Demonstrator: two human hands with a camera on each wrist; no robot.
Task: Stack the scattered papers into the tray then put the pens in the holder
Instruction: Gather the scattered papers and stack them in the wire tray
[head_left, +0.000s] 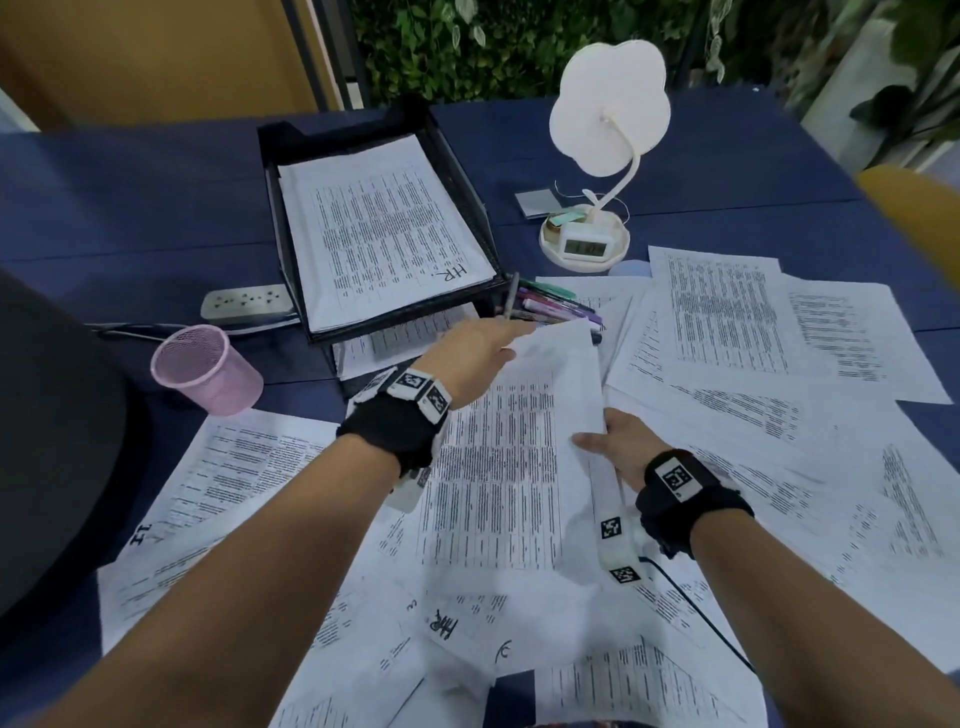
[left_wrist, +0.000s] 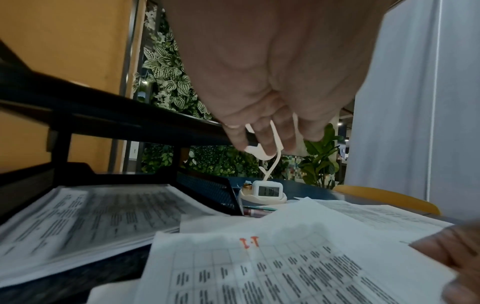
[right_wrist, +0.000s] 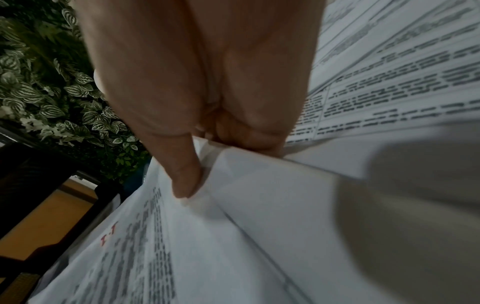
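The black tray (head_left: 470, 197) stands at the far left of the counter (head_left: 130, 208), its top tier open from above over a stack of paper. Pens (head_left: 556, 306) crowd its right front corner, the white lamp (head_left: 584, 236) stands just beyond them, and the pink holder (head_left: 208, 370) sits to the tray's left. Loose sheets (head_left: 727, 322) cover the near counter.

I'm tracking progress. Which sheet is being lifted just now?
The printed sheet pinched by the right hand and touched by the left hand; the others lie flat.
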